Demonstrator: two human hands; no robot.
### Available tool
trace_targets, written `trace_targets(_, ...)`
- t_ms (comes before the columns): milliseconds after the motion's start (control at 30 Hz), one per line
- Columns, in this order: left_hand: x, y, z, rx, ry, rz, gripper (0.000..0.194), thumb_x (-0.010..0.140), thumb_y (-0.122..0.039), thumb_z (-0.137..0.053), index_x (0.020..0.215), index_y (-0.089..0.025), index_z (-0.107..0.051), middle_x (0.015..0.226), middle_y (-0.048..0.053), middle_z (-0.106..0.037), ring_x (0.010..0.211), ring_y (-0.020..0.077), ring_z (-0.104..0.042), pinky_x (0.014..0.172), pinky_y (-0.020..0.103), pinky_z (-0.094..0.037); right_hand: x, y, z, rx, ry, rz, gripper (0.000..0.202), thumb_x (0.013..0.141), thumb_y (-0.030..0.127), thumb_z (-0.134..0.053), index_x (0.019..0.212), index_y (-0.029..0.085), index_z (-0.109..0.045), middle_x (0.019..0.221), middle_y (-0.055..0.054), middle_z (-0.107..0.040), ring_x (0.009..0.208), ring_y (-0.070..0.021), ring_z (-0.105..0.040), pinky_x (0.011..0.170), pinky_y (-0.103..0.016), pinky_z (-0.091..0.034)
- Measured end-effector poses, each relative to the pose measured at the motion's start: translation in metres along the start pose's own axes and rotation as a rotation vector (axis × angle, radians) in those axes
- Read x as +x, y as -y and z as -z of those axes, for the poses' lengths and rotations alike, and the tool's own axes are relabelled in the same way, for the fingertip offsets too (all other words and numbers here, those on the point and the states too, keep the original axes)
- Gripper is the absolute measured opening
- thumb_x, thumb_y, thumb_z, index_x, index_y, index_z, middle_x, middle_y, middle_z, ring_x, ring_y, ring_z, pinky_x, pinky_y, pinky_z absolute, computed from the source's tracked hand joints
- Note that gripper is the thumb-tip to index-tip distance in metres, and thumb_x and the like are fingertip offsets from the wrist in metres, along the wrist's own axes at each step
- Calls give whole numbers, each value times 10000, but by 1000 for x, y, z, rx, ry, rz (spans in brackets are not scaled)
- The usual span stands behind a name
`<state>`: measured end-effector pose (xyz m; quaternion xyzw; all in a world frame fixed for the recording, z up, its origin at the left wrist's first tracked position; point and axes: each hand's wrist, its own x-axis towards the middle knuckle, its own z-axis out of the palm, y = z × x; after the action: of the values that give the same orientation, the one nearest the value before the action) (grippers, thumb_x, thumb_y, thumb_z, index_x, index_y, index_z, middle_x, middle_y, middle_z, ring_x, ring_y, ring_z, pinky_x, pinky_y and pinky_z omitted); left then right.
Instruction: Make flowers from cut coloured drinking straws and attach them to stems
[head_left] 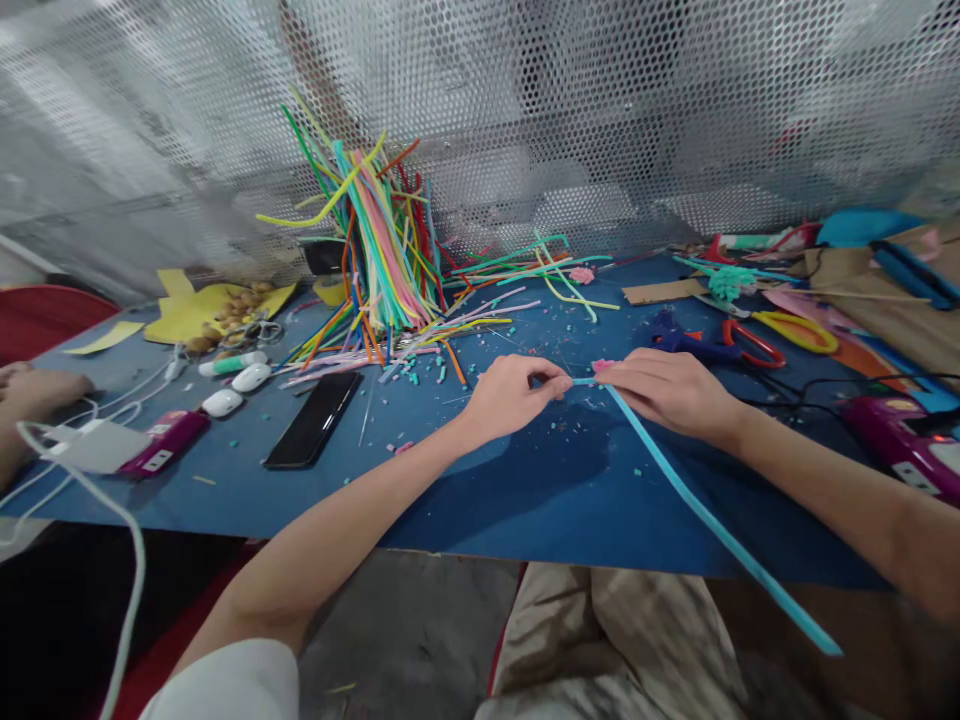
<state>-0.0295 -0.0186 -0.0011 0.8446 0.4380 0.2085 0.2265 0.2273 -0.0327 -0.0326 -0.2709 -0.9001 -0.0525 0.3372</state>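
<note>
My left hand (514, 395) is closed in a pinch on one end of a thin light-blue piece over the middle of the blue table (480, 510). My right hand (667, 390) is closed around the same light-blue strip (720, 525), a pipe cleaner, whose long free part slants down to the right past the table's front edge. A small pink fuzzy piece (604, 366) shows at the right fingertips; whether it is attached to the strip I cannot tell. Small cut bits lie on the table around both hands.
A bundle of colored pipe cleaners (386, 240) stands at the back left, near a black phone (315, 420). Red-handled scissors (754, 345), a dark blue glue gun (690, 338) and a purple device (907, 440) are to the right. Another person's hand (41, 390) rests at far left.
</note>
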Motion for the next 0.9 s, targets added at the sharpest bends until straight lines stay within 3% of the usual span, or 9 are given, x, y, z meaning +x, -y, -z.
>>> trace_targets(133, 0, 3, -5, 195, -105, -74, 272, 958, -434, -548, 966, -250, -747, 936, 1, -761, 762, 141, -649, 642, 249, -408, 0, 2, -11, 60, -77, -160, 166, 945, 243, -581, 985, 222, -741, 950, -54, -775, 816, -191, -715, 770, -334, -577)
trace_targets(233, 0, 7, -8, 385, -199, -192, 274, 986, -437, -519, 1079, -262, -708, 1082, 7, -745, 944, 162, -680, 719, 262, -433, 2, 5, -15, 195, -73, -438, 180, 913, 317, -614, 903, 206, -755, 893, -52, -771, 698, -185, -689, 652, -332, -563)
trace_targets(367, 0, 10, -1, 537, -179, -378, 302, 1028, -388, -442, 1177, -278, -680, 1109, 26, -741, 996, 169, -663, 780, 293, -429, 6, 11, -11, 692, -13, -911, 238, 835, 405, -689, 855, 174, -743, 779, -65, -738, 577, -163, -621, 440, -281, -469)
trace_targets(467, -2, 8, 13, 547, -127, -439, 316, 1039, -314, -407, 1204, -332, -676, 1189, 17, -725, 973, 163, -644, 762, 320, -400, 10, 16, -6, 1056, 20, -1104, 252, 745, 400, -775, 738, 160, -700, 693, -60, -681, 537, -137, -556, 369, -248, -372)
trace_targets(633, -5, 9, 28, 608, -73, -539, 310, 1034, -331, -423, 1219, -379, -667, 1217, -12, -721, 891, 163, -630, 751, 352, -370, 14, 23, 1, 1292, 97, -1175, 269, 728, 364, -791, 645, 147, -654, 622, -35, -603, 511, -104, -509, 400, -238, -383)
trace_targets(800, -1, 20, 26, 786, -266, -815, 211, 1005, -298, -515, 1119, -343, -686, 1131, -56, -744, 822, 137, -601, 739, 344, -367, 14, 23, 1, 1256, 126, -1152, 266, 731, 372, -806, 702, 137, -685, 701, -50, -637, 572, -102, -532, 464, -228, -418)
trace_targets(900, 2, 22, 22, 808, -350, -899, 137, 980, -280, -566, 1039, -292, -690, 1061, -49, -748, 795, 121, -584, 725, 331, -363, 11, 18, -3, 1135, 151, -1050, 282, 742, 411, -799, 726, 146, -701, 743, -48, -655, 604, -106, -541, 527, -244, -456)
